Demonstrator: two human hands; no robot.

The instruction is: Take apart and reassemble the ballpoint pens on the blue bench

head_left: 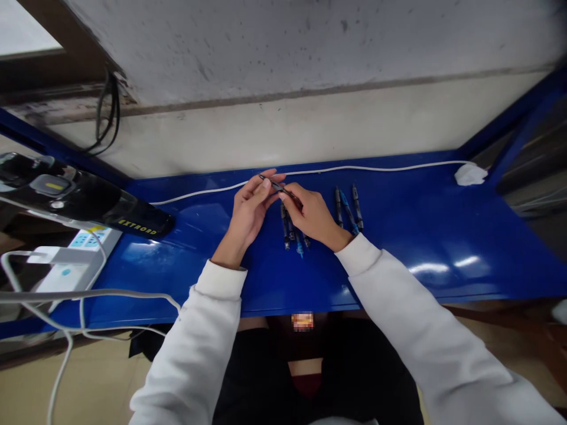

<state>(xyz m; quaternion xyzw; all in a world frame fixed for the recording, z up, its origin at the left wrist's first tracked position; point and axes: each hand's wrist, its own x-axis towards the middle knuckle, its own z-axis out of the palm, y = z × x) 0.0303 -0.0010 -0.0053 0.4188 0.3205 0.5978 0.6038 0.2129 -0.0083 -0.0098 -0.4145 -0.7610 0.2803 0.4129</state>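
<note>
Both my hands meet over the middle of the blue shelf, holding one dark pen [277, 186] between them. The fingers of my left hand [252, 206] pinch its far-left end. My right hand [308, 209] grips the nearer end, and its fingers cover part of the barrel. Below and partly behind the right hand lies a group of pens [286, 230], mostly dark, one with a blue tip. To the right of that hand rest a dark pen [357, 206], a blue pen [348, 208] and another dark pen [339, 206].
A black device [88, 198] marked EXTRORD stands at the left beside a white power strip [75, 260] with plugs and loose cables. A white cable [376, 169] runs along the back of the blue shelf [411, 236] to a crumpled white thing [471, 174]. The wall rises behind.
</note>
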